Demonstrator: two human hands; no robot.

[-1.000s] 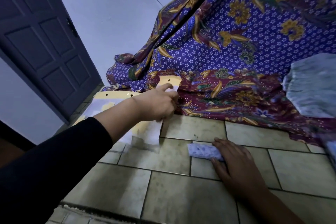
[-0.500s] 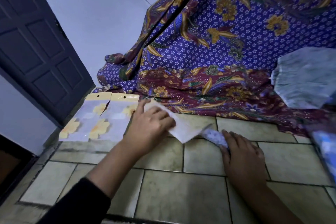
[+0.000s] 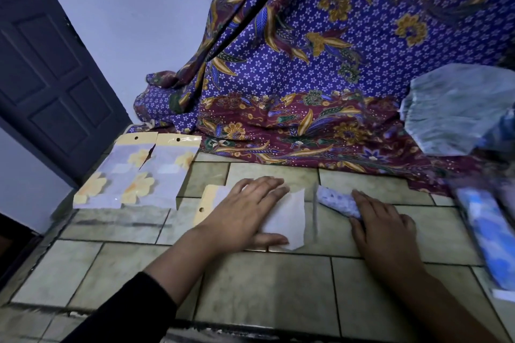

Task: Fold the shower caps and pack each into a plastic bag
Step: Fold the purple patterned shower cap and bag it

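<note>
A clear plastic bag [image 3: 289, 217] with a yellow header lies flat on the tiled floor in the middle. My left hand [image 3: 245, 214] rests palm down on it with the fingers spread. To its right a small folded shower cap [image 3: 335, 200], pale blue with dots, sits on the tiles. My right hand [image 3: 381, 228] presses on its right end with the fingers laid flat. A narrow gap separates the bag's right edge from the cap.
Two more bags [image 3: 139, 172] with yellow flowers lie at the left by a dark door [image 3: 41, 72]. A patterned purple cloth [image 3: 320, 78] drapes behind. An unfolded pale cap [image 3: 457, 108] rests on it at right. A blue-printed packet [image 3: 487, 234] lies at the right edge.
My left hand has drawn one bag off the pile at the left and laid it flat on the tiles beside the folded cap. My right hand stays on the cap.
</note>
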